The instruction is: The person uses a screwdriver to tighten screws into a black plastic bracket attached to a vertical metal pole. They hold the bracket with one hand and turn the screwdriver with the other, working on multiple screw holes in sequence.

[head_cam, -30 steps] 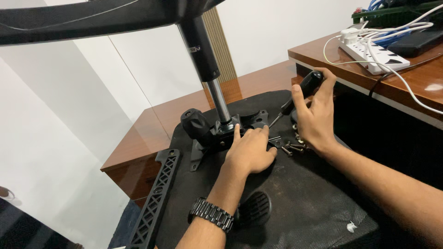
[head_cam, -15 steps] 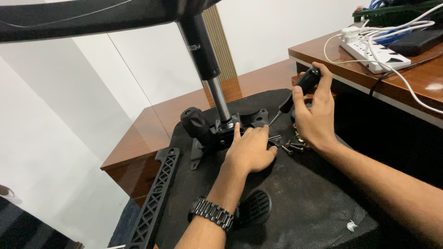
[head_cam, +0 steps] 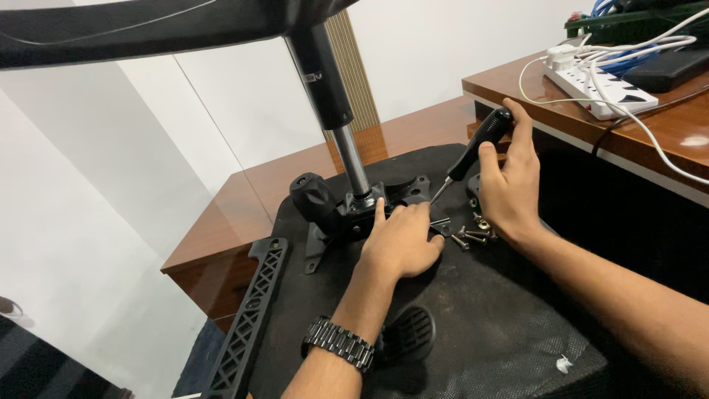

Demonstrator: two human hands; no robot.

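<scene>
An upturned black office chair seat [head_cam: 480,325] lies on a wooden desk, its metal mechanism plate [head_cam: 369,207] and gas cylinder [head_cam: 347,148] pointing up. My left hand [head_cam: 402,240], with a metal watch on its wrist, rests flat on the seat against the plate, fingers together. My right hand [head_cam: 509,177] grips a black-handled screwdriver [head_cam: 476,144], its tip angled down toward the plate's right side. Several loose screws [head_cam: 469,235] lie on the seat between my hands.
A black plastic armrest bracket [head_cam: 251,318] lies along the seat's left edge. The chair base [head_cam: 148,29] spreads overhead. At the right, a higher wooden desk [head_cam: 650,125] carries a white power strip [head_cam: 598,77] with white cables. White walls stand behind.
My right hand has tilted the screwdriver slightly, its handle a little higher and further right. My left hand has stayed on the plate.
</scene>
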